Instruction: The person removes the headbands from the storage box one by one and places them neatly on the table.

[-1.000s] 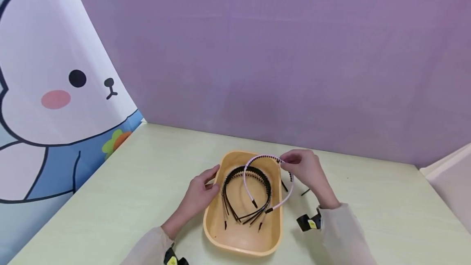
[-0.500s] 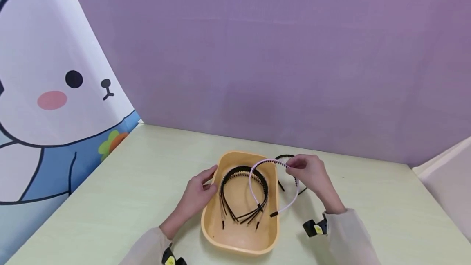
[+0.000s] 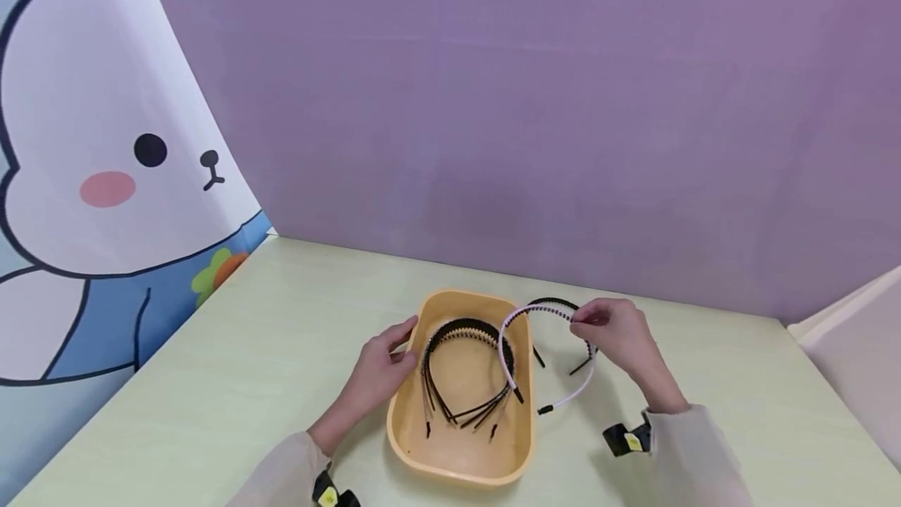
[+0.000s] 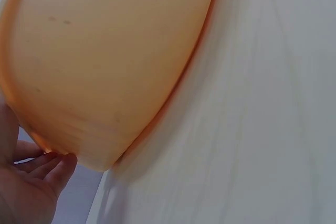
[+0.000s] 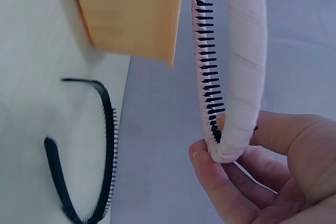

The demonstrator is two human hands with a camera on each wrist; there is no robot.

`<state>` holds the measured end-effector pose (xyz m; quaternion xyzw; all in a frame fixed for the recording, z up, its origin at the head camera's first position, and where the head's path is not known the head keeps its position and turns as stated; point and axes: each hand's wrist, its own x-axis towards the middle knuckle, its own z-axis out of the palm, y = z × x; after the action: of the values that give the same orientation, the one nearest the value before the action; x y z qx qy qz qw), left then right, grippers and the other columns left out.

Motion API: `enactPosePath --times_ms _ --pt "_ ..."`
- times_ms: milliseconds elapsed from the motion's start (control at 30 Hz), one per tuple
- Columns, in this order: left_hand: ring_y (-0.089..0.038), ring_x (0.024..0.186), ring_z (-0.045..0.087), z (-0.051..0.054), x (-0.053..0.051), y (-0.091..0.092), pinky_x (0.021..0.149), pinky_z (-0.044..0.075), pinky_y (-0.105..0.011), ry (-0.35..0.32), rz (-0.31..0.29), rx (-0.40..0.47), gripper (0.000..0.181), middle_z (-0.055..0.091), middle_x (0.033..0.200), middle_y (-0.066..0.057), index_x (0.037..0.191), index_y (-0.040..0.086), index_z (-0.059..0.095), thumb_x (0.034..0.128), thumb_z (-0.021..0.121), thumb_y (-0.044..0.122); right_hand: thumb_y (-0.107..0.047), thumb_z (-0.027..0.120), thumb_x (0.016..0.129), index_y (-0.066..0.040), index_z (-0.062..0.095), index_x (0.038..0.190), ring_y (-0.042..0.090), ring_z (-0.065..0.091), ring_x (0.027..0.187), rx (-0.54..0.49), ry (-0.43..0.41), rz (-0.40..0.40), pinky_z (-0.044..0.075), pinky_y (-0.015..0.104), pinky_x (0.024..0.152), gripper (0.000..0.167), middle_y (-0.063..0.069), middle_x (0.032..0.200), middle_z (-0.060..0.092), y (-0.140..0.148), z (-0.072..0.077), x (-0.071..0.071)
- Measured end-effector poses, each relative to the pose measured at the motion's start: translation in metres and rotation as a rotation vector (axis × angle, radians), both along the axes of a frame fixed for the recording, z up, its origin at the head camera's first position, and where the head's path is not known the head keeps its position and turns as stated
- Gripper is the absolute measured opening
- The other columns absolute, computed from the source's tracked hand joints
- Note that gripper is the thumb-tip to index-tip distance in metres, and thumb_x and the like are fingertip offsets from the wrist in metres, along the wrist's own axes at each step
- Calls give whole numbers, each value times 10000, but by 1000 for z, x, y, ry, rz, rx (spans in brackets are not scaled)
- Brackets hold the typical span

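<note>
Step in hand reads as a carry, direction unclear: right grip (image 3: 619, 331) pinches the pale pink fabric-wrapped headband with black teeth (image 5: 247, 66), held across the right rim of the light orange plastic bin (image 3: 461, 456), one tip over the bin, one over the pale desk (image 3: 317, 319). Left grip (image 3: 380, 370) touches the bin's left wall; can't tell if it's curled on. Black toothed headband (image 5: 109, 140) lies right of the bin. Next move, I'd judge, needs tips clear of rim and black band. Dark headbands (image 3: 464, 321) overlap inside, count unclear. Left-wrist view crops the bin.
</note>
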<state>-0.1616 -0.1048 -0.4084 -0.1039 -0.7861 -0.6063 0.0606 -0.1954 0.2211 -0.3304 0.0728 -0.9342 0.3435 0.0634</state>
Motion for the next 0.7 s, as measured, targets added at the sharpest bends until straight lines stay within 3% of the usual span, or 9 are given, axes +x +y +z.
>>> enactPosePath --times_ms 400,700 --pt "-403 1131 594 -1 0 0 866 572 -301 -8 3 7 517 495 1359 -282 1383 -67 431 877 531 -47 -109 689 825 -15 694 995 171 679 800 17 -17 -20 541 236 657 194 98 897 722 24 0 10" --pt "-400 1144 587 -1 -1 0 878 566 -304 -13 5 8 516 492 1366 -276 1385 -63 431 880 533 -42 -103 697 822 -16 721 981 145 674 783 40 -25 -42 528 185 622 182 92 882 732 39 -4 18"
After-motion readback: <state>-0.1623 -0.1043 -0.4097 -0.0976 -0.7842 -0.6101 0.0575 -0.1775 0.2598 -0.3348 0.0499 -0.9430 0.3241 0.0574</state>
